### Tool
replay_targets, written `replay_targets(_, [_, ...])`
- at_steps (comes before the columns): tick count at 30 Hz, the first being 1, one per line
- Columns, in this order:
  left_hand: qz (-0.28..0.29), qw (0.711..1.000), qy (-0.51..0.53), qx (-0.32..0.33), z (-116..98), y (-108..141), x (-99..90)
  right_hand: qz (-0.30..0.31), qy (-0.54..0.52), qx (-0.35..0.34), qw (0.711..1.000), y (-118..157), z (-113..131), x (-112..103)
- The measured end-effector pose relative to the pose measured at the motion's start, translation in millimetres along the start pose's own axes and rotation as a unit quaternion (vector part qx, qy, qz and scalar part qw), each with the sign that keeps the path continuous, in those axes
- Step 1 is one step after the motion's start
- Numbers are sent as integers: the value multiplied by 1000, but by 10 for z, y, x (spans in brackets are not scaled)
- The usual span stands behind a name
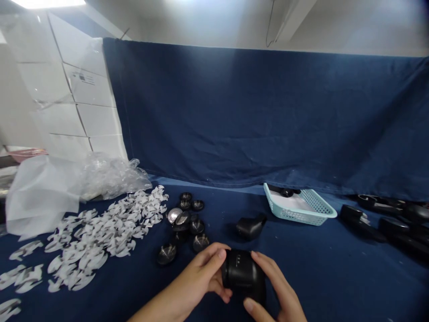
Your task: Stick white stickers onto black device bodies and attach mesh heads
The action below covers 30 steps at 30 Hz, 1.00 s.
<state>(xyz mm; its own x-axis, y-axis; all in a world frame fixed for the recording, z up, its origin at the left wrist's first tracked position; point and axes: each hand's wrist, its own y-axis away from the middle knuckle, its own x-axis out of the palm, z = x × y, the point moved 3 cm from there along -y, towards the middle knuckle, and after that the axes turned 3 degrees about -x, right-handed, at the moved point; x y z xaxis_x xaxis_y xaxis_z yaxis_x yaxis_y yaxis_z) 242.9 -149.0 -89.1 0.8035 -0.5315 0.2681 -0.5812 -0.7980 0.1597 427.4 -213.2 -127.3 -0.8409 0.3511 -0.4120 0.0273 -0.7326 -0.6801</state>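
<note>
My left hand (197, 277) and right hand (276, 286) grip one black device (243, 273); nine dark metal caps (196, 226) lie ahead-left, one black casing (250, 226) directly ahead.

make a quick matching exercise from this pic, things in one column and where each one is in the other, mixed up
Things
1. black rounded casing
2. light blue mesh basket
3. white cut-out pieces
4. small dark round cups

Places
A. back right of the blue cloth
B. between the left hand and right hand
C. spread out at far left
D. clustered just beyond the left hand

Pairs: 1-B, 2-A, 3-C, 4-D
</note>
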Motion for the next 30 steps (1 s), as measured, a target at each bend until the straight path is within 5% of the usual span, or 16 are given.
replay_targets(9, [21,994,-63,86,-72,31,-13,31,-89,60,994,-79,-39,-42])
replay_targets(14, [32,995,-33,90,-86,28,-17,17,1,-69,998,-27,-70,-34])
replay_targets(21, [49,998,-46,13,-88,32,-19,-8,50,-204,978,-61,14,-25])
replay_targets(26, [69,994,-52,70,-160,101,22,16,44,-129,991,11,-104,-96])
replay_targets(30, [7,963,-205,173,-227,171,24,59,10,-11,998,52,-180,-162])
